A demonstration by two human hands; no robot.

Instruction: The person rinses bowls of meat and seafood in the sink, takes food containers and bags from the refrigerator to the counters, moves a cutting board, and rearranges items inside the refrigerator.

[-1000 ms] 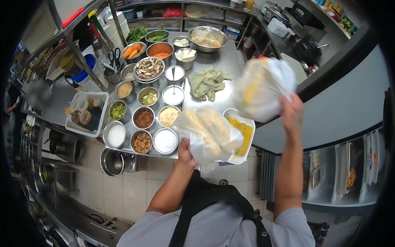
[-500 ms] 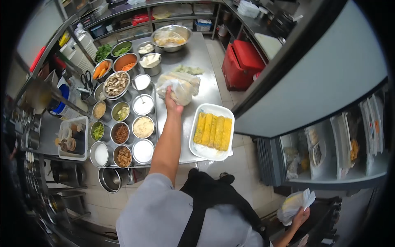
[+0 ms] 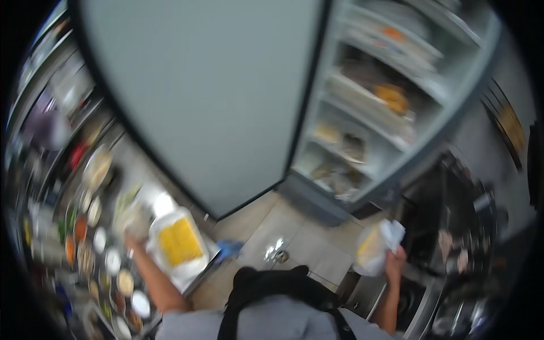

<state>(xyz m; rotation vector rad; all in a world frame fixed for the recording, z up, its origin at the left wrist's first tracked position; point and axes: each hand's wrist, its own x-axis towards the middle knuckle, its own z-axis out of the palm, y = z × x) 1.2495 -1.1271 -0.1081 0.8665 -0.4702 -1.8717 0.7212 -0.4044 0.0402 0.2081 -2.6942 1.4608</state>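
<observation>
On the left, my left hand (image 3: 133,242) closes on a cloudy plastic bag (image 3: 133,220) resting on the steel table; motion blur softens its fingers. Beside that bag sits a white tray (image 3: 192,270) of yellow rolls (image 3: 180,241) lying side by side. My right hand (image 3: 395,262) grips the gathered neck of another clear plastic bag (image 3: 369,248) with something yellow inside. That bag hangs over the floor at the right, in front of the fridge.
A large fridge door (image 3: 204,102) stands open ahead, with loaded fridge shelves (image 3: 368,119) to its right. Several metal bowls of ingredients, among them a bowl of white powder (image 3: 140,304), line the table. Dark stove-like equipment (image 3: 430,226) is at the far right.
My view has swung right, bringing the fridge to the middle and the table to the left. My right hand, still with its bag, now shows fully. My left hand stays at the other bag.
</observation>
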